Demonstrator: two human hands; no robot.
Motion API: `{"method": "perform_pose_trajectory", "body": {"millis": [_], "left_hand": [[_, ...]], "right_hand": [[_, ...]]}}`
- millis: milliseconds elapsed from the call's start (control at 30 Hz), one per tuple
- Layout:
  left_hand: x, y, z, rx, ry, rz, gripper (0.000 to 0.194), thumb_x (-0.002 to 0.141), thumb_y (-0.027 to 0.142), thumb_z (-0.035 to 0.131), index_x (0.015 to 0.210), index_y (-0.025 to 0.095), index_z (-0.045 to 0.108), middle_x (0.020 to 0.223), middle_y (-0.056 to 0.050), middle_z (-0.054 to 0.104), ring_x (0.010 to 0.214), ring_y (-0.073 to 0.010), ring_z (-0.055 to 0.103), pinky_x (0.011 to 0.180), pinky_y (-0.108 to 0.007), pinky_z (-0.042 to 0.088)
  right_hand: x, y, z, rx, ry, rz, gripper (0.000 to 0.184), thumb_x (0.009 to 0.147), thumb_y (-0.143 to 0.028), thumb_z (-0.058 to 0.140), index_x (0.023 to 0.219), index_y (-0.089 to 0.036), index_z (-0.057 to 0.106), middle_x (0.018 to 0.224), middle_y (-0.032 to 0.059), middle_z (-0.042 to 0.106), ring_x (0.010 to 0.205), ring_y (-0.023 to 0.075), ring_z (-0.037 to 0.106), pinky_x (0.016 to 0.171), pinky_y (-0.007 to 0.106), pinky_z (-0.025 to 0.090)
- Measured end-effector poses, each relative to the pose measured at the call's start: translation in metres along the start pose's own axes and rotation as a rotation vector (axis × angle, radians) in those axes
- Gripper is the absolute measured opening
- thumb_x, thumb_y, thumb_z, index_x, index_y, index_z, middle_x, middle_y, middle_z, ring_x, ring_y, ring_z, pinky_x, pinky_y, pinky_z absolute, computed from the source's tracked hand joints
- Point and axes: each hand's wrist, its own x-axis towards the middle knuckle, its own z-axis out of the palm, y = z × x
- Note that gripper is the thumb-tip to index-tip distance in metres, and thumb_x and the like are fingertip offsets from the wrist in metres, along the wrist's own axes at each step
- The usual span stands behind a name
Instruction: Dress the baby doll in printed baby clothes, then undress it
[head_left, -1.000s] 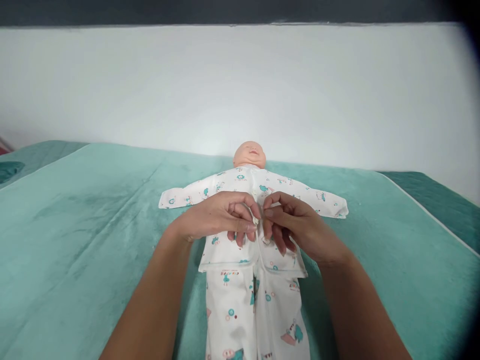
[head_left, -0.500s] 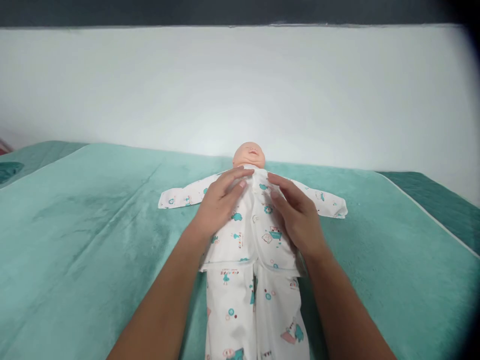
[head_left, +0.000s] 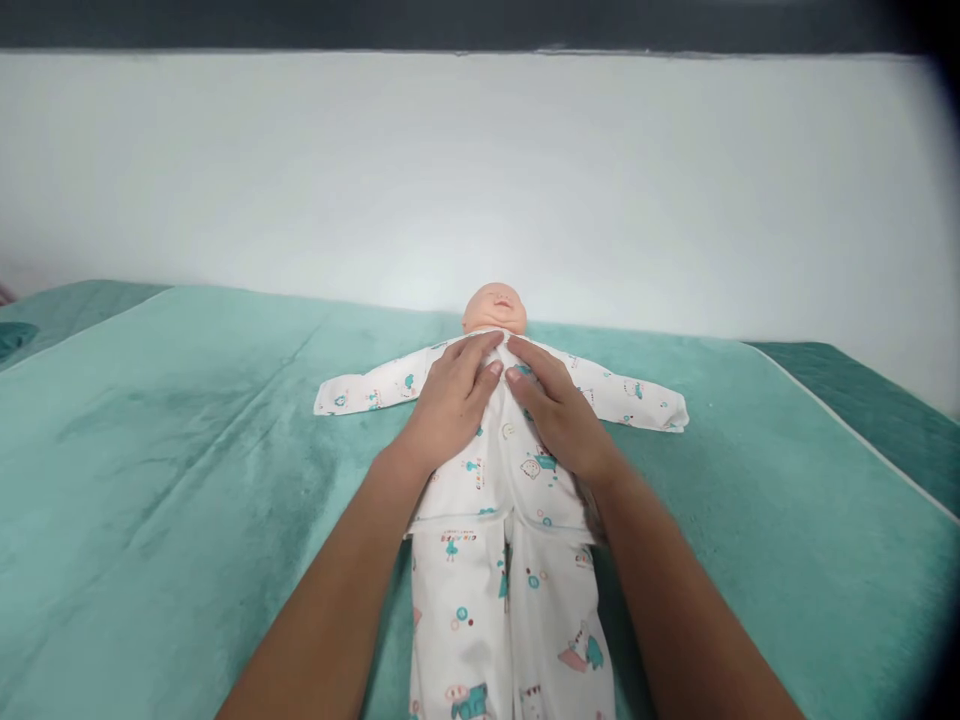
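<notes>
A baby doll point(head_left: 495, 308) lies on its back, its head toward the wall. It wears a white printed baby shirt point(head_left: 487, 490) with both sleeves spread out, and matching white pants point(head_left: 461, 625). My left hand point(head_left: 454, 395) rests flat on the left side of the shirt's chest, fingers extended toward the collar. On the other side of the front seam, my right hand point(head_left: 559, 405) lies on the chest with its fingers stretched out. The fingertips of both hands come close together just below the doll's neck. Neither hand grasps anything; the upper chest is partly hidden beneath them.
A teal plush cover point(head_left: 225, 470) with some creases spreads under the doll. Behind it stands a white wall point(head_left: 480, 180) with a dark band along the top. Darker teal fabric point(head_left: 862, 410) shows past a pale edge line at the right.
My right hand has moved left and settled onto the chest, nearer my left hand. My left hand has shifted slightly inward, its fingers flatter on the shirt.
</notes>
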Motion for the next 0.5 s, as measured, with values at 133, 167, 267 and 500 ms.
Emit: {"method": "perform_pose_trajectory", "body": {"millis": [133, 167, 267, 500], "left_hand": [[-0.0002, -0.0004, 0.0013, -0.003, -0.005, -0.005, 0.041, 0.102, 0.036, 0.037, 0.140, 0.025, 0.048, 0.147, -0.004, 0.051, 0.139, -0.0196, 0.041, 0.117, -0.040, 0.034], [-0.0003, -0.0002, 0.0013, -0.007, -0.004, -0.008, 0.041, 0.102, 0.035, 0.037, 0.140, 0.025, 0.048, 0.147, -0.004, 0.051, 0.139, -0.0193, 0.041, 0.117, -0.040, 0.034], [-0.0004, 0.0003, 0.0013, -0.016, -0.005, -0.032, 0.040, 0.102, 0.034, 0.037, 0.140, 0.025, 0.048, 0.147, -0.003, 0.051, 0.139, -0.0191, 0.041, 0.117, -0.041, 0.034], [-0.0012, 0.0025, 0.0025, -0.035, 0.000, -0.076, 0.041, 0.101, 0.033, 0.039, 0.140, 0.025, 0.047, 0.148, -0.004, 0.050, 0.140, -0.0196, 0.041, 0.117, -0.040, 0.035]], "right_hand": [[0.0095, 0.0040, 0.0004, -0.015, 0.000, -0.008, 0.046, 0.096, -0.051, 0.047, 0.136, -0.030, 0.056, 0.149, 0.0013, 0.049, 0.141, 0.0224, 0.038, 0.119, 0.045, 0.029], [0.0104, 0.0042, 0.0004, -0.028, -0.006, -0.006, 0.046, 0.096, -0.051, 0.046, 0.137, -0.030, 0.055, 0.150, 0.0012, 0.048, 0.142, 0.0223, 0.038, 0.119, 0.045, 0.029], [0.0113, 0.0028, 0.0002, -0.066, -0.034, 0.013, 0.047, 0.096, -0.050, 0.045, 0.138, -0.030, 0.053, 0.150, 0.0016, 0.047, 0.142, 0.0219, 0.036, 0.120, 0.045, 0.027], [0.0130, 0.0002, 0.0008, -0.107, -0.050, 0.066, 0.051, 0.096, -0.049, 0.043, 0.140, -0.027, 0.051, 0.155, 0.0027, 0.040, 0.146, 0.0225, 0.029, 0.122, 0.046, 0.023]]}}
